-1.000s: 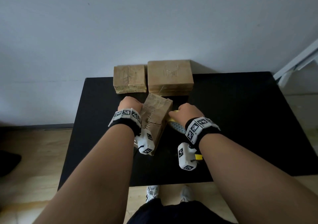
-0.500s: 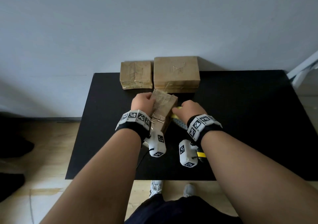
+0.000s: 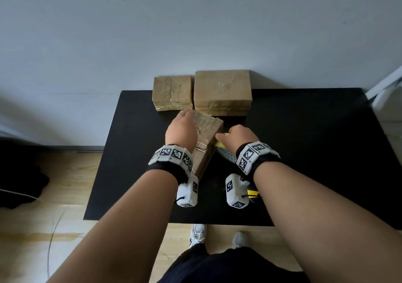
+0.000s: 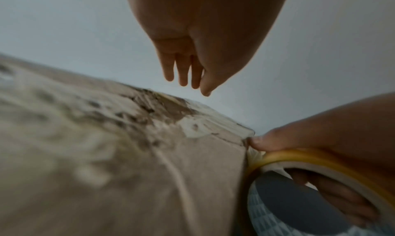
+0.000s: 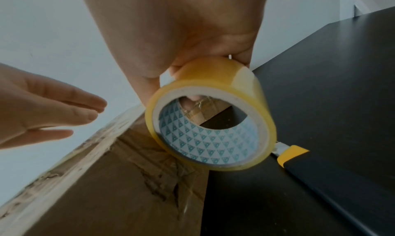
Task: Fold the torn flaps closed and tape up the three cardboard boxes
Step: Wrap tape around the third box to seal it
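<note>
Two taped cardboard boxes, a small one (image 3: 173,92) and a larger one (image 3: 223,91), sit at the table's back edge against the wall. A third box (image 3: 210,130), with torn, taped faces (image 5: 117,180), stands in front of them between my hands. My left hand (image 3: 183,121) is over its top with straight fingers (image 4: 186,74); whether it touches the box I cannot tell. My right hand (image 3: 230,134) grips a yellowish roll of clear tape (image 5: 210,124) held against the box's right side, thumb at the box's corner (image 4: 262,143).
The black table (image 3: 304,152) stands against a pale wall. A yellow-and-black utility knife (image 5: 299,156) lies on it just right of the tape roll, under my right wrist. A white frame (image 3: 385,89) stands at the far right. Wooden floor lies to the left.
My left hand has let go of the box's left side and slid up over its top, fingers now straight. The right hand stays at the box's right side with the tape roll.
</note>
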The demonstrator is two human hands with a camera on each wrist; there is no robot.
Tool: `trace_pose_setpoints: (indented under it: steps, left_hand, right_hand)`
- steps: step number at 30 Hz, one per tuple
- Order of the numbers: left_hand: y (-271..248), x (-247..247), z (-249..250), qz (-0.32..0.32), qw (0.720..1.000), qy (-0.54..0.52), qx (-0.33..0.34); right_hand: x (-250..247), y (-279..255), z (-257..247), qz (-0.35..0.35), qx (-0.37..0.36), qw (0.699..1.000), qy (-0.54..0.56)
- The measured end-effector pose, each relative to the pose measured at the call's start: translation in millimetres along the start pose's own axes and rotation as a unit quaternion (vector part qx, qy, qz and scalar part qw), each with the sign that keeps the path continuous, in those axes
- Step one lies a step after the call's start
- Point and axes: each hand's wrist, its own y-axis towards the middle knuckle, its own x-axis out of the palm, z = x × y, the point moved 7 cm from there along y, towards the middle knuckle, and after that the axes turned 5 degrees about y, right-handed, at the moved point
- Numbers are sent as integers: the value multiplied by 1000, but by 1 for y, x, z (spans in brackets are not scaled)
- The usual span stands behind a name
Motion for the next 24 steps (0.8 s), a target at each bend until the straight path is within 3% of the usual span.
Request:
trace_pose_setpoints:
  steps: [2,4,7,10,15,24]
  left_hand:
    - [-8,5,7,-13,996,45,76]
    - [-18,20,7,-82,982,114,125]
    - [-29,36,-4,-163,958,194,135]
    - [-34,38,-5,-193,945,227,133]
    - [-40,32,2,-152,958,216,115]
    - [-45,33,-4,-140,973,170,68]
  right_hand:
    - [0,1,0,-5,1,1000,-1]
    - [-1,3,-2,-6,-9,1000,2]
    - [0,3,-5,-3,-21,1000,-3]
    - [3,2,-6,-4,-20,1000,-8]
    - [1,2,-3,-7,-18,1000,-16]
    - [2,0,0,-14,-30,999,-4]
